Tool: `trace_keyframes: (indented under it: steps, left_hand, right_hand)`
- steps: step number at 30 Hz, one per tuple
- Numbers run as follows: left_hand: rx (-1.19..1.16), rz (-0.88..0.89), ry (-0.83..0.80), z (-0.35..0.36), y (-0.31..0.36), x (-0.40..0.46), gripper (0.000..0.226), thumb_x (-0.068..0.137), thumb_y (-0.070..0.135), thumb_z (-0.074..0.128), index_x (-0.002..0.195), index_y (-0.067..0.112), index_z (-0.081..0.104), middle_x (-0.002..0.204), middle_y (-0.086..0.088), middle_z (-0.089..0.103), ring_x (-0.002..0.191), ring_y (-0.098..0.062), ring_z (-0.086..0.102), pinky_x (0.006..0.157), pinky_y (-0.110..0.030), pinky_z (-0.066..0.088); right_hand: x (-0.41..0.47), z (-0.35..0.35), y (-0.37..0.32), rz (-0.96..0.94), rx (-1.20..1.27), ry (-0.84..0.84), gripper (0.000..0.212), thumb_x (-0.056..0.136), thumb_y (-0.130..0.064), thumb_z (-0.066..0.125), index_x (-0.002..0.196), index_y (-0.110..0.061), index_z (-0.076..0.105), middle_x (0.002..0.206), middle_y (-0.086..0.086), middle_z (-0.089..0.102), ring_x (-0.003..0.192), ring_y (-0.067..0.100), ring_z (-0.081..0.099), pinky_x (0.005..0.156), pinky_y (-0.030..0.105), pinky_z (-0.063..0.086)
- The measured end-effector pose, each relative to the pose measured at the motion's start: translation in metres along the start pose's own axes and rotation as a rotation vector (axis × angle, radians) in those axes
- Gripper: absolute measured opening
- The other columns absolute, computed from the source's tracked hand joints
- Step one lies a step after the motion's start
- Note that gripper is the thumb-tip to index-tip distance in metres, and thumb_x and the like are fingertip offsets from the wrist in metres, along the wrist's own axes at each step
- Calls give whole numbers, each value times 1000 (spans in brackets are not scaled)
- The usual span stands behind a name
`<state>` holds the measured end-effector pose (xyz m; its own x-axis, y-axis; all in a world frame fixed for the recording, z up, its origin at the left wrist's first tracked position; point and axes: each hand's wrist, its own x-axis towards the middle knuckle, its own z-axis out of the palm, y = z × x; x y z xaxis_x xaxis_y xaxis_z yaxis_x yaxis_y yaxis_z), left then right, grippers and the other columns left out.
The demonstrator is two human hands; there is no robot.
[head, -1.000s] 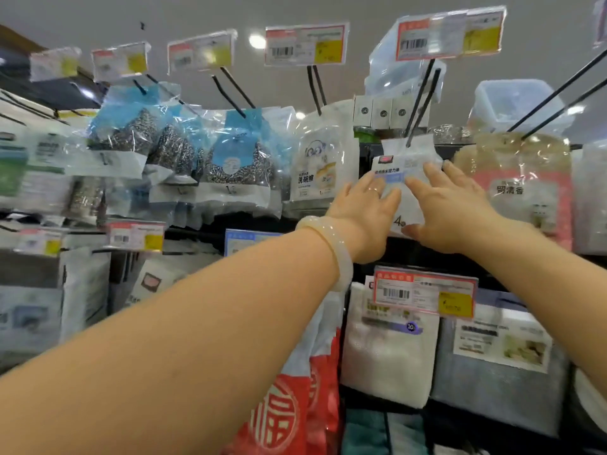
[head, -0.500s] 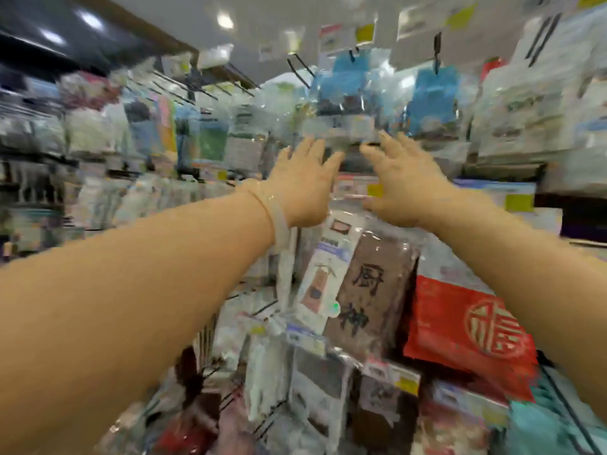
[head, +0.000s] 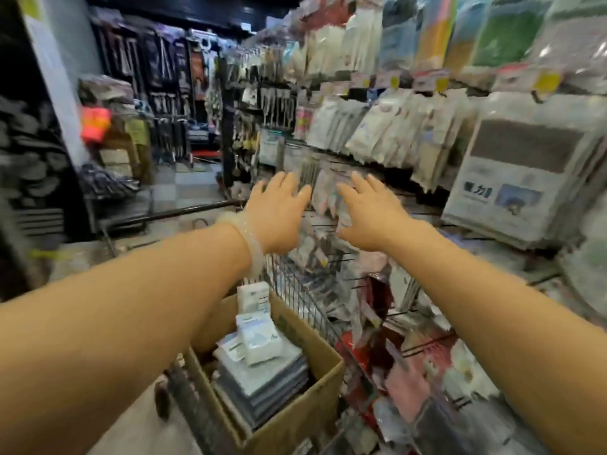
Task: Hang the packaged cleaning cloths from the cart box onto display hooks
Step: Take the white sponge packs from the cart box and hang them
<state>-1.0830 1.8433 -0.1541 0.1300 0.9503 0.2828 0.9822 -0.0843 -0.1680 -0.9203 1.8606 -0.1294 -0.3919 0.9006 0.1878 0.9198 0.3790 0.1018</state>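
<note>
Both hands, the left hand (head: 279, 215) and the right hand (head: 371, 215), hang empty with fingers spread, a narrow gap between them. At 6 o'clock the cardboard box (head: 295, 418) is open on top, its stacked packets (head: 259, 366) reachable from above. A wire cart wall (head: 305, 297) runs along the box at 3 o'clock. Beyond it, hanging packets (head: 377, 133) and bare hooks (head: 341, 257) crowd the rack. At 11 o'clock the aisle floor (head: 184, 188) lies open.
</note>
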Motion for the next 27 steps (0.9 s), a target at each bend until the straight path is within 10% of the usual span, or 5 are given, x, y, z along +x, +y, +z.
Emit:
trace_keyframes:
  steps: [15, 19, 23, 27]
  left_hand:
    - [-354, -537, -521, 275, -67, 19, 85, 85, 49, 56, 149, 22, 9, 157, -12, 11, 144, -29, 13, 114, -42, 20]
    - [-469, -629, -624, 355, -60, 15, 86, 84, 45, 60, 148, 16, 11, 153, -12, 20, 140, -27, 21, 111, -33, 23]
    - [-654, -681, -633, 427, -52, 17, 87, 79, 42, 64, 148, 20, 15, 151, -5, 27, 137, -26, 26, 112, -35, 27]
    - [-842, -893, -562, 482, -45, 25, 90, 81, 41, 67, 147, 11, 15, 151, -9, 29, 138, -27, 28, 112, -37, 25]
  right_hand:
    - [171, 304, -62, -332, 312, -514, 78, 82, -42, 64, 144, -19, 23, 150, 9, 25, 138, 34, 24, 111, 47, 29]
    - [189, 384, -59, -334, 468, -623, 95, 79, -36, 67, 149, -27, 3, 159, 6, 6, 141, 31, 23, 109, 46, 34]
    - [194, 454, -72, -219, 594, -750, 69, 76, -31, 68, 136, -24, 35, 138, 7, 44, 125, 29, 44, 102, 44, 42]
    - [200, 502, -83, -50, 846, -766, 68, 84, -24, 65, 140, -18, 27, 138, 5, 44, 124, 27, 47, 100, 44, 43]
